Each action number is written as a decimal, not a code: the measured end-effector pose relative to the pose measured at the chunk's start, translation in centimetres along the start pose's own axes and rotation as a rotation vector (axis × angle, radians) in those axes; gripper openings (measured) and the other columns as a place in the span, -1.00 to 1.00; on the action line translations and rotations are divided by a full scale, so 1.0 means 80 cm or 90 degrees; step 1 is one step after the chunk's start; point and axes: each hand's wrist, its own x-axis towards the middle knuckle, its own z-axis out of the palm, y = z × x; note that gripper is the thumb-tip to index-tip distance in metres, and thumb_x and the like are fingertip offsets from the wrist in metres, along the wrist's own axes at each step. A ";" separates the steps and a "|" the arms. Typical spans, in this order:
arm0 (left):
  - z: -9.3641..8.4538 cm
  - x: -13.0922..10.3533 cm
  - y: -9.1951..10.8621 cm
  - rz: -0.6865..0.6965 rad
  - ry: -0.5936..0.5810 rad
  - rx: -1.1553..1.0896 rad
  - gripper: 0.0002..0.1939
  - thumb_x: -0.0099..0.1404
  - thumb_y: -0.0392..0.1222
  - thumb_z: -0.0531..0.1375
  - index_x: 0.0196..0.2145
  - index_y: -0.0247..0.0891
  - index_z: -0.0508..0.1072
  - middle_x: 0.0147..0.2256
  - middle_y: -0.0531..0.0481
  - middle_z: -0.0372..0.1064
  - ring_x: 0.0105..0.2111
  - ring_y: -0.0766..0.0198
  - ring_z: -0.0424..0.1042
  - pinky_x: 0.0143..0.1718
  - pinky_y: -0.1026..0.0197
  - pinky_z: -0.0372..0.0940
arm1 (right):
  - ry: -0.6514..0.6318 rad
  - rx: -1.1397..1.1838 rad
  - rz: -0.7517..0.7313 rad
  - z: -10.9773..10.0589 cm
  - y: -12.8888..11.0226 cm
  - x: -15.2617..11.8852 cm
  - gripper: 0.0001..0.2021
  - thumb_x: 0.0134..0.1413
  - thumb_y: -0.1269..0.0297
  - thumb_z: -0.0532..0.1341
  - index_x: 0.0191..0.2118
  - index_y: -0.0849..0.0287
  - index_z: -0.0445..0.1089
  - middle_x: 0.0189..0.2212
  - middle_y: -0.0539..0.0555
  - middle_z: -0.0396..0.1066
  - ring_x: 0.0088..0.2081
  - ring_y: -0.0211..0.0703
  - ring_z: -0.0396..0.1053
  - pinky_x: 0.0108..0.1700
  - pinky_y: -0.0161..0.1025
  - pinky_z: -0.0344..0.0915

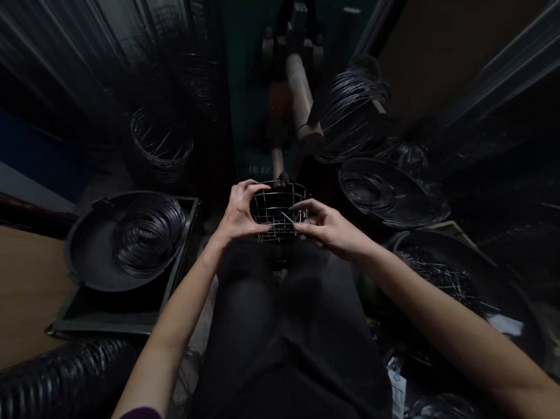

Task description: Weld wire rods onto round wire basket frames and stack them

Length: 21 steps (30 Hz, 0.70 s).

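A round wire basket of thin metal rods is held in front of a machine, above my lap. My left hand grips its left side, thumb low and fingers on the upper rim. At the basket's right side, my right hand pinches a short metal wire rod between thumb and fingers. The rod slants up and left across the basket's front. The basket's far side meets the machine's lower tip, but the contact is too dark to make out.
A machine arm rises ahead. On the left, a black basin holds wire rings. To the right stand a basin of rings and a basin of short rods. Stacked wire rings lie lower left.
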 end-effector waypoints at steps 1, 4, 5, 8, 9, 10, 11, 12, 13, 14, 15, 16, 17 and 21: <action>0.002 0.002 0.006 0.001 -0.017 0.029 -0.18 -0.14 -0.08 0.48 0.08 -0.11 0.29 0.10 -0.17 0.16 0.15 -0.07 0.18 0.21 -0.14 0.15 | -0.001 -0.059 -0.007 -0.001 -0.001 0.007 -0.53 -0.08 0.01 0.36 -0.08 0.18 0.43 -0.60 -0.13 0.30 -0.62 -0.39 0.15 -0.58 -0.40 0.07; 0.010 0.007 0.014 0.008 -0.048 0.075 -0.28 -0.14 -0.07 0.47 0.01 -0.10 0.36 0.12 -0.18 0.13 0.16 -0.12 0.15 0.22 -0.22 0.09 | 0.050 -0.269 -0.044 -0.006 -0.004 0.022 -0.73 0.01 0.10 0.30 -0.28 0.21 0.53 -0.54 -0.03 0.43 -0.51 -0.29 0.33 -0.44 -0.33 0.24; 0.013 0.008 0.015 0.010 -0.051 0.078 -0.30 -0.13 -0.07 0.47 -0.01 -0.10 0.37 0.12 -0.18 0.12 0.16 -0.13 0.15 0.22 -0.23 0.09 | 0.071 -0.353 -0.068 -0.007 -0.004 0.024 -0.76 0.06 0.13 0.27 -0.29 0.20 0.55 -0.47 0.01 0.49 -0.44 -0.24 0.40 -0.36 -0.30 0.29; 0.019 0.010 0.013 0.005 -0.049 0.060 -0.33 -0.12 -0.08 0.46 -0.02 -0.13 0.39 0.13 -0.19 0.10 0.16 -0.14 0.12 0.20 -0.21 0.14 | 0.077 -0.626 -0.145 -0.005 -0.004 0.021 -0.69 0.21 0.15 0.18 -0.06 0.18 0.53 -0.20 0.12 0.57 -0.22 -0.10 0.51 -0.17 -0.23 0.34; 0.020 0.010 0.013 0.002 -0.049 0.052 -0.33 -0.12 -0.08 0.46 -0.02 -0.14 0.40 0.13 -0.20 0.09 0.17 -0.14 0.12 0.19 -0.20 0.15 | 0.062 -0.710 -0.161 -0.004 -0.002 0.018 -0.63 0.23 0.13 0.16 0.06 0.17 0.46 -0.10 0.16 0.54 -0.17 -0.05 0.51 -0.17 -0.21 0.35; 0.021 0.010 0.012 0.000 -0.049 0.045 -0.34 -0.11 -0.08 0.46 -0.02 -0.16 0.40 0.13 -0.21 0.09 0.17 -0.14 0.12 0.19 -0.20 0.16 | 0.048 -0.784 -0.172 -0.003 0.000 0.015 -0.57 0.24 0.13 0.15 0.17 0.17 0.38 -0.01 0.18 0.49 -0.13 0.00 0.51 -0.19 -0.19 0.37; 0.022 0.011 0.011 -0.002 -0.048 0.041 -0.33 -0.12 -0.08 0.46 -0.02 -0.17 0.40 0.12 -0.21 0.09 0.16 -0.14 0.12 0.19 -0.20 0.16 | 0.037 -0.846 -0.180 -0.002 0.003 0.012 -0.52 0.25 0.15 0.14 0.24 0.16 0.29 0.07 0.20 0.44 -0.11 0.02 0.51 -0.23 -0.18 0.38; 0.024 0.011 0.010 -0.005 -0.046 0.038 -0.33 -0.12 -0.09 0.46 -0.02 -0.17 0.40 0.12 -0.21 0.09 0.16 -0.14 0.12 0.19 -0.20 0.16 | 0.028 -0.893 -0.186 -0.002 0.005 0.011 -0.51 0.26 0.19 0.11 0.28 0.14 0.23 0.12 0.20 0.39 -0.10 0.02 0.51 -0.26 -0.18 0.38; 0.025 0.011 0.009 -0.007 -0.044 0.036 -0.33 -0.12 -0.10 0.46 -0.02 -0.16 0.40 0.11 -0.20 0.09 0.17 -0.14 0.13 0.19 -0.20 0.16 | 0.019 -0.925 -0.192 -0.002 0.008 0.009 -0.51 0.28 0.24 0.08 0.29 0.11 0.20 0.14 0.18 0.37 -0.11 0.00 0.51 -0.29 -0.19 0.38; 0.026 0.010 0.009 -0.010 -0.042 0.035 -0.33 -0.12 -0.10 0.46 -0.02 -0.16 0.40 0.11 -0.19 0.09 0.17 -0.13 0.13 0.20 -0.20 0.16 | 0.013 -0.944 -0.201 -0.003 0.009 0.009 -0.52 0.29 0.28 0.04 0.30 0.09 0.20 0.15 0.16 0.36 -0.12 -0.03 0.52 -0.31 -0.21 0.38; 0.028 0.010 0.009 -0.015 -0.040 0.033 -0.33 -0.13 -0.10 0.47 -0.03 -0.15 0.40 0.11 -0.18 0.09 0.17 -0.12 0.13 0.20 -0.19 0.16 | 0.009 -0.955 -0.213 -0.004 0.011 0.010 -0.53 0.30 0.30 0.01 0.29 0.07 0.20 0.15 0.15 0.36 -0.12 -0.06 0.52 -0.33 -0.23 0.37; 0.029 0.009 0.009 -0.019 -0.038 0.031 -0.32 -0.13 -0.10 0.47 -0.03 -0.15 0.40 0.11 -0.18 0.08 0.17 -0.12 0.13 0.20 -0.19 0.17 | 0.008 -0.962 -0.225 -0.005 0.011 0.010 -0.54 0.31 0.31 -0.01 0.28 0.07 0.21 0.15 0.13 0.37 -0.12 -0.07 0.52 -0.34 -0.24 0.36; 0.030 0.009 0.009 -0.023 -0.037 0.028 -0.32 -0.13 -0.11 0.48 -0.03 -0.15 0.40 0.11 -0.18 0.08 0.17 -0.12 0.13 0.21 -0.19 0.17 | 0.010 -0.966 -0.234 -0.006 0.011 0.011 -0.55 0.31 0.30 -0.01 0.27 0.07 0.23 0.14 0.13 0.37 -0.11 -0.07 0.52 -0.35 -0.25 0.35; 0.035 0.005 0.011 -0.029 -0.037 0.006 -0.34 -0.12 -0.10 0.47 -0.03 -0.16 0.40 0.11 -0.18 0.08 0.17 -0.11 0.13 0.21 -0.19 0.17 | 0.011 -0.975 -0.250 -0.008 0.009 0.009 -0.59 0.31 0.25 0.02 0.21 0.04 0.30 0.11 0.08 0.41 -0.15 -0.09 0.53 -0.40 -0.27 0.29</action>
